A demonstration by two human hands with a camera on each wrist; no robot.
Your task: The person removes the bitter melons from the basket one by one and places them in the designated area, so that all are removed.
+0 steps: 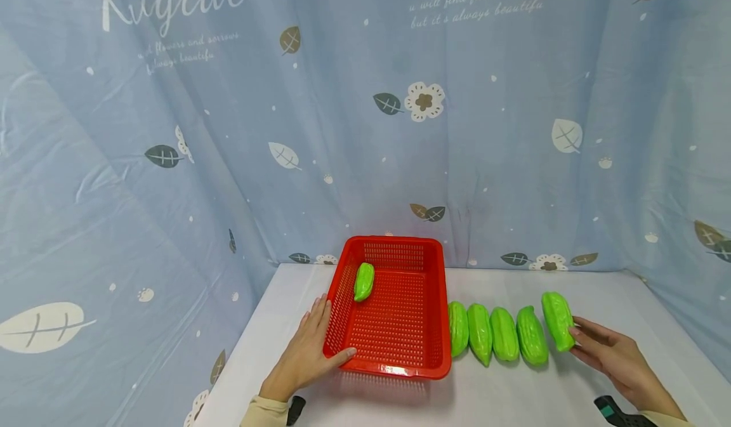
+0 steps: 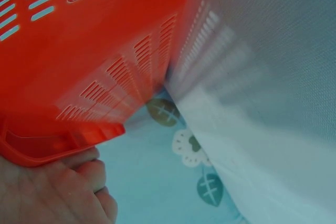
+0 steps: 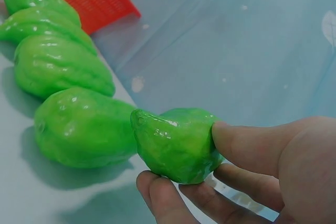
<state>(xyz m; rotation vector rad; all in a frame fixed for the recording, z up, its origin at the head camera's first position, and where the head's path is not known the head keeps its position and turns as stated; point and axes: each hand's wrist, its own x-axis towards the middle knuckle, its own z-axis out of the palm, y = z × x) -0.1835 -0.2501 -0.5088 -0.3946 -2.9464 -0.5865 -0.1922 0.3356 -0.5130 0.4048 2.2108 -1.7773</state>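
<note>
My right hand (image 1: 619,357) pinches a bright green, ridged gourd (image 1: 557,321) between thumb and fingers. In the right wrist view, that same gourd (image 3: 176,145) hangs just above the white surface, a blunt tip pointing left. Several similar gourds (image 1: 504,334) lie side by side in a row, between the held one and a red plastic basket (image 1: 444,325). Inside the basket, one more gourd (image 1: 364,282) sits toward the far left. My left hand (image 1: 308,351) rests against the basket's left side, fingers straight along the rim and thumb over the near corner.
A white tabletop (image 1: 485,395) carries the basket and the row. Blue printed curtain (image 1: 354,129) closes off the back and both sides. The basket's far rim (image 1: 394,239) stands close to the back curtain.
</note>
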